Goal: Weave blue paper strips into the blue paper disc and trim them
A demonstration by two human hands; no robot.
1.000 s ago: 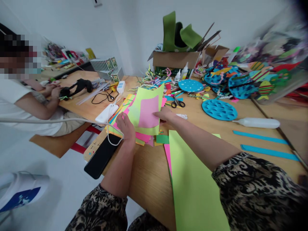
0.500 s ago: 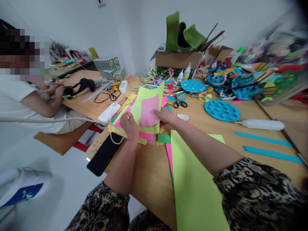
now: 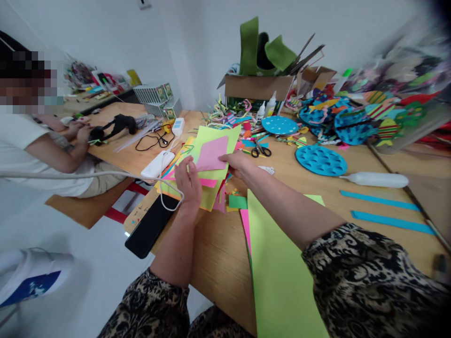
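My right hand [image 3: 235, 162] pinches the right edge of some coloured paper, its thumb on a pink sheet [image 3: 212, 152] that lies over a larger yellow-green sheet [image 3: 200, 136]. These sheets are tilted above a loose pile of coloured paper. At the left side of the pile is my left hand [image 3: 189, 180], its fingers raised and slightly bent, with thumb and fingers apart and nothing gripped. A strip of bright pink paper [image 3: 207, 182] shows just right of it. A large light-green sheet [image 3: 282, 263] lies under my right forearm.
Black scissors [image 3: 261, 150], a blue paper plate [image 3: 320, 160] and a white squeeze bottle [image 3: 378, 179] lie to the right. A phone [image 3: 150, 230] overhangs the table's left edge, near a white cable [image 3: 105, 174]. A co-worker [image 3: 45, 145] sits at left.
The pink and yellow-green sheets have tilted and shifted slightly left and down with my right hand. More of the bright pink strip shows. My left hand has hardly moved.
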